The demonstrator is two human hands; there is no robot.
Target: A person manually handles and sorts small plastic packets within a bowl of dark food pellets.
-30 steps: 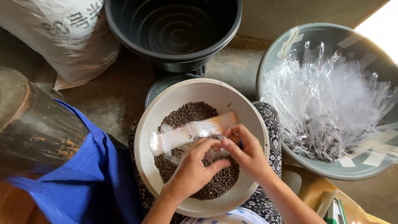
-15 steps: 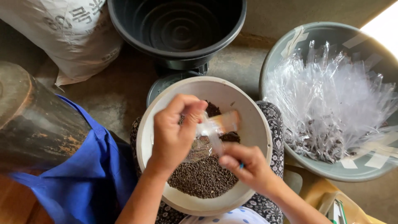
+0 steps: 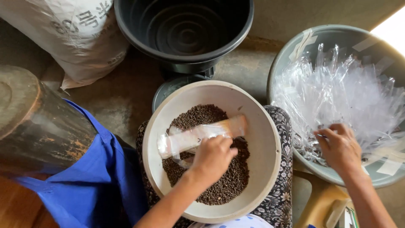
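Observation:
A cream bowl (image 3: 261, 164) in front of me holds dark brown granules (image 3: 228, 185). A flat stack of clear plastic bags with a tan end (image 3: 198, 136) lies across the granules. My left hand (image 3: 213, 158) rests closed over the granules just below that stack, touching a loose clear bag. My right hand (image 3: 337, 147) reaches into the grey basin (image 3: 291, 55) at the right, fingers on the edge of a heap of clear plastic bags (image 3: 346, 93) there.
A large black tub (image 3: 185, 29) stands behind the bowl. A white printed sack (image 3: 71, 33) lies at the back left. A rusty metal cylinder (image 3: 38, 122) and blue cloth (image 3: 93, 181) are at the left. A patterned cloth (image 3: 282, 181) lies under the bowl.
My right hand has left the bowl and moved right into the grey basin of bags. My left hand has dropped from above the bowl down onto the granules.

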